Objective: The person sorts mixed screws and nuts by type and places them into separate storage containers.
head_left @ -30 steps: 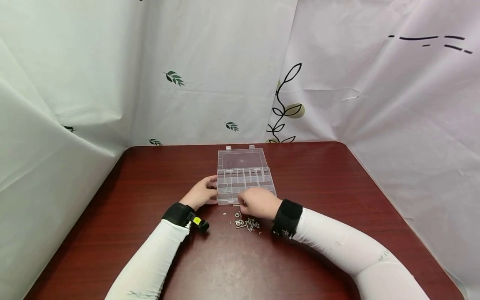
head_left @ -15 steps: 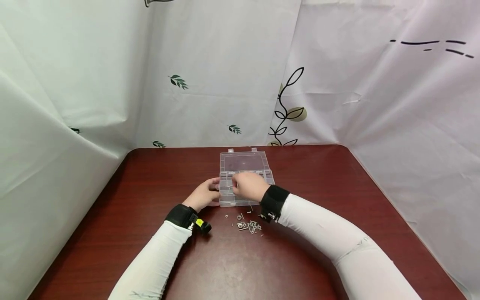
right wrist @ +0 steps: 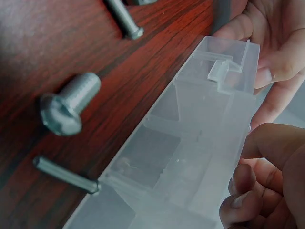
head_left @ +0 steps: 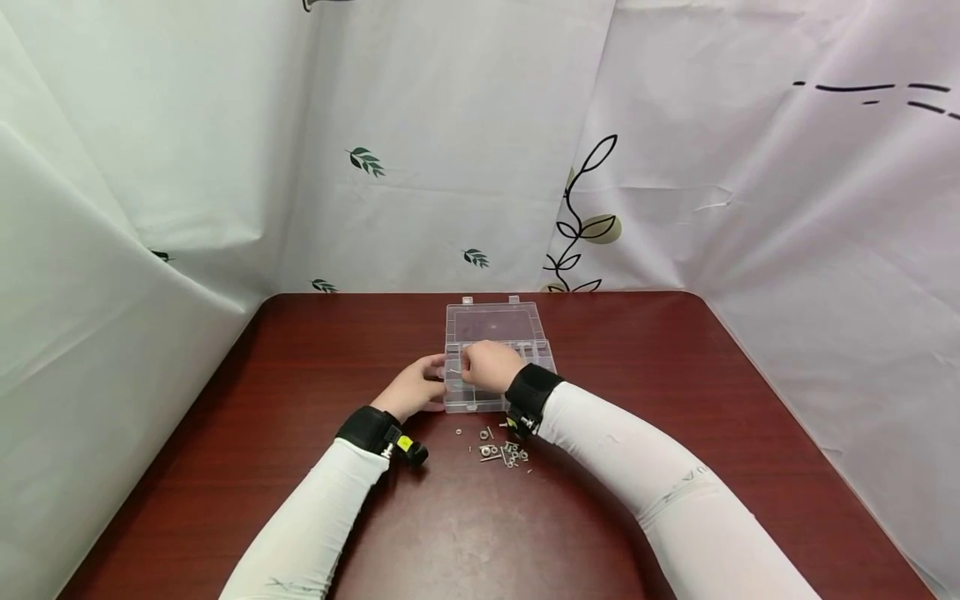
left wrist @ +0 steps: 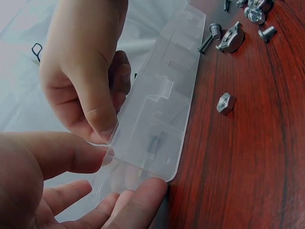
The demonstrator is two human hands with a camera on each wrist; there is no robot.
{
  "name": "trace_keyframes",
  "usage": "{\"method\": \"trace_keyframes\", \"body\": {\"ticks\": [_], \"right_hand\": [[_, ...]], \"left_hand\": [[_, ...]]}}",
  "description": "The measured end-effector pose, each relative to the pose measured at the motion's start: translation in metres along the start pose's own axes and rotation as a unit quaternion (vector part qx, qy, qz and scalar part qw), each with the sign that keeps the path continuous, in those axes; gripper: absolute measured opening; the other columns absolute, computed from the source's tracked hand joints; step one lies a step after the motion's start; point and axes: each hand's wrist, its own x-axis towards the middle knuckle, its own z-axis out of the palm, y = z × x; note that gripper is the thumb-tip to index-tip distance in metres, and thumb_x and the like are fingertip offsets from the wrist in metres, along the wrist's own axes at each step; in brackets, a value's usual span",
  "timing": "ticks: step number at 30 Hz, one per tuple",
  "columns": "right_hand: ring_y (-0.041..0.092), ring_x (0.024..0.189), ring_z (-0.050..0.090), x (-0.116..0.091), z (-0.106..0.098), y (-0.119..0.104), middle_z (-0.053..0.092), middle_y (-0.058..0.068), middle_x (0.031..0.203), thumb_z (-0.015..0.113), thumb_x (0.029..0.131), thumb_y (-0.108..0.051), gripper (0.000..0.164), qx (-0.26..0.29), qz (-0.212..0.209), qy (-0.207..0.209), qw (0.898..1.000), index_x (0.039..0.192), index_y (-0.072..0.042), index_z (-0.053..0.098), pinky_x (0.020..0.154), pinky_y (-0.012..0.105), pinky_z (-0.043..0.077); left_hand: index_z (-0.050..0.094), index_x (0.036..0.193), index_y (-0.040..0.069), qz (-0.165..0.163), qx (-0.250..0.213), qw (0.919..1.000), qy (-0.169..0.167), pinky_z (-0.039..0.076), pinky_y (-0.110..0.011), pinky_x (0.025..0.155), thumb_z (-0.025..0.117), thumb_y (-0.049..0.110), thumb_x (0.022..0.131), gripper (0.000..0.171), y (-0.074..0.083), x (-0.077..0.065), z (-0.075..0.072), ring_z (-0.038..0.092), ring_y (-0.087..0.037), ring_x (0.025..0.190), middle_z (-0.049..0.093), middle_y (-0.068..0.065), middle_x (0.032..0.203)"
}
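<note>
A clear plastic compartment box (head_left: pixel 459 407) sits on the table with its lid (head_left: pixel 495 323) laid back. My left hand (head_left: pixel 408 390) grips its left end; in the left wrist view the thumb lies at the upper rim and other fingers lie against the outer wall. My right hand (head_left: pixel 491 367) is over the left compartments with its fingers curled, fingertips (left wrist: pixel 107 136) just behind the front rim. Whether they hold anything I cannot tell. A screw-like dark shape (left wrist: pixel 153 143) shows through the wall. Loose screws and nuts (head_left: pixel 512 454) lie in front of the box.
A single nut (left wrist: pixel 225 103) lies apart, near the box's left front corner. Close to the front wall are a short round-headed screw (right wrist: pixel 71 105) and a thin screw (right wrist: pixel 66 175). White patterned cloth (head_left: pixel 420 167) hangs around the dark red table (head_left: pixel 360 333).
My right hand has moved from the loose hardware up over the box, then slightly left over its compartments. The left hand stays at the box's left end.
</note>
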Motion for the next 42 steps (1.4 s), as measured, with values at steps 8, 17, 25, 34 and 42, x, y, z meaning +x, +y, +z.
{"method": "trace_keyframes", "body": {"ticks": [8,17,25,34,42], "right_hand": [[0.012,0.056,0.048,0.004,0.002,0.005,0.057,-0.003,0.066,0.064,0.092,-0.016,0.014,0.026,0.003,-0.003,1.000,0.078,-0.015,0.066,0.054,0.027,0.038],[0.012,0.057,0.048,0.001,0.000,0.004,0.057,-0.004,0.067,0.063,0.093,-0.016,0.014,0.034,0.009,-0.005,0.999,0.080,-0.015,0.068,0.055,0.026,0.038],[0.012,0.058,0.049,0.001,0.006,0.010,0.058,-0.005,0.068,0.063,0.093,-0.018,0.015,0.042,0.001,0.016,0.999,0.079,-0.017,0.066,0.056,0.027,0.040],[0.008,0.054,0.046,-0.014,0.005,0.013,0.057,-0.007,0.067,0.063,0.096,-0.021,0.012,0.073,-0.026,0.030,0.997,0.085,-0.018,0.067,0.054,0.025,0.038],[0.006,0.057,0.047,-0.043,-0.004,0.012,0.057,-0.011,0.070,0.062,0.096,-0.022,0.009,0.038,-0.079,0.030,0.996,0.090,-0.020,0.068,0.056,0.025,0.041]], "left_hand": [[0.036,0.152,0.005,0.000,-0.001,1.0000,-0.002,0.059,-0.044,0.078,0.059,0.000,0.091,0.066,0.002,0.000,0.000,0.061,-0.033,0.108,0.048,-0.025,0.135],[0.036,0.152,0.004,0.001,-0.005,1.0000,0.002,0.059,-0.043,0.077,0.058,-0.002,0.091,0.065,0.001,0.001,0.001,0.061,-0.032,0.106,0.049,-0.026,0.134],[0.035,0.152,0.005,-0.002,-0.003,1.0000,0.002,0.059,-0.043,0.077,0.058,-0.001,0.092,0.065,0.001,0.000,0.001,0.061,-0.033,0.108,0.048,-0.026,0.135],[0.036,0.152,0.005,-0.006,0.000,1.0000,0.006,0.059,-0.041,0.075,0.058,-0.002,0.091,0.065,0.000,0.000,0.002,0.062,-0.030,0.104,0.050,-0.025,0.134],[0.035,0.152,0.004,-0.006,-0.004,1.0000,0.002,0.059,-0.041,0.077,0.057,-0.002,0.090,0.066,0.003,0.001,0.001,0.063,-0.029,0.101,0.050,-0.025,0.135]]}}
